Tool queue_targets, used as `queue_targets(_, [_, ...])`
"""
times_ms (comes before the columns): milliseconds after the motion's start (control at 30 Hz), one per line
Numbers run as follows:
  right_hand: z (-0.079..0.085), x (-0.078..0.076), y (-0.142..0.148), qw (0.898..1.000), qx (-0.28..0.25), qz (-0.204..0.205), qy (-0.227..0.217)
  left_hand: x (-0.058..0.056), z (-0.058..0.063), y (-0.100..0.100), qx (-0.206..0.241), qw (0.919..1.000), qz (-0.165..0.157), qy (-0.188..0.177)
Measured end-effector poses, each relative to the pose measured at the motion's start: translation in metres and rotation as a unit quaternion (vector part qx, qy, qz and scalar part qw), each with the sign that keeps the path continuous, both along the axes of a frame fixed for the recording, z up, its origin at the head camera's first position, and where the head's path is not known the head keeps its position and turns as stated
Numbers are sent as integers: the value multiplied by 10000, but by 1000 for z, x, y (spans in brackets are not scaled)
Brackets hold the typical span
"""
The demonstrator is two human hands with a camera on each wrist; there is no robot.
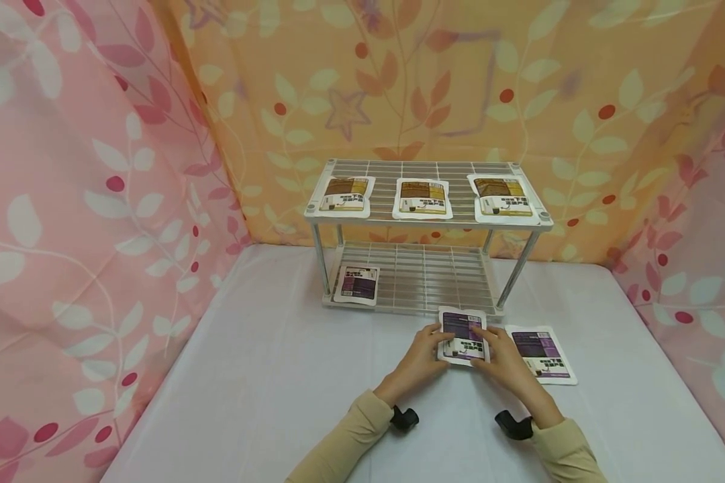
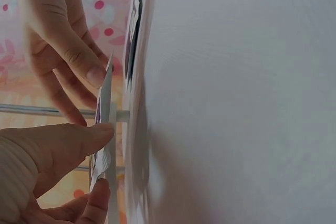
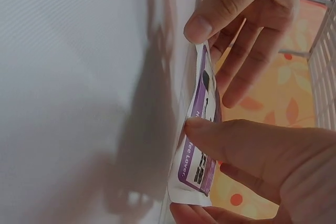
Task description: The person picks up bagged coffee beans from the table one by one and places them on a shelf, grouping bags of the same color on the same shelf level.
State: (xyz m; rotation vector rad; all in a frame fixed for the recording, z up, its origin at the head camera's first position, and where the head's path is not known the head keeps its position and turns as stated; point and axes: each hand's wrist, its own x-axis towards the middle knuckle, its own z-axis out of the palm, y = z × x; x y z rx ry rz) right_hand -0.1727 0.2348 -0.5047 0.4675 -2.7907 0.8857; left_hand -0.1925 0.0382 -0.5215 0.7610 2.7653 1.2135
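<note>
Both hands hold a flat white packet with a purple label (image 1: 462,323) just in front of the rack's lower shelf. My left hand (image 1: 423,353) grips its left edge, while my right hand (image 1: 503,357) grips the right edge. In the right wrist view the packet (image 3: 195,174) is seen nearly edge-on above the white table, its label partly covered by the right thumb (image 3: 226,135). The left wrist view shows its thin side (image 2: 105,100), with the left thumb (image 2: 92,137) against it. A second purple-labelled packet (image 1: 540,349) lies on the table beside the right hand.
A two-tier wire rack (image 1: 423,225) stands at the back. Its top shelf bears three brown-and-yellow-labelled packets (image 1: 346,196). On the lower shelf, at the left, lies another purple packet (image 1: 358,284). Patterned cloth walls (image 1: 97,201) enclose the white table (image 1: 248,389).
</note>
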Motion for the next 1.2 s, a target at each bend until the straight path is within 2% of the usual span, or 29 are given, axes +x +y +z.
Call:
queue_targets(200, [-1,-1,-6,9999,-4,62,-151,-2,-3,-6,-95,9998,172,-4])
queue_targets(467, [-3,-10,-15,9998,-3,185,-84,-8,-1,-17,-43,9992,389,128])
queue_targets(733, [-5,-19,-25,9997,-108,215,96,-15,-1,-26,218,9979,614,37])
queue_targets(1033, [-7,-28,-38,9980,-277,357,451,-21,0,-35,441,9959,734,277])
queue_targets(1200, [-9,-34,-43,9972,-288,390,571,-25,0,-40,482,9953,797,277])
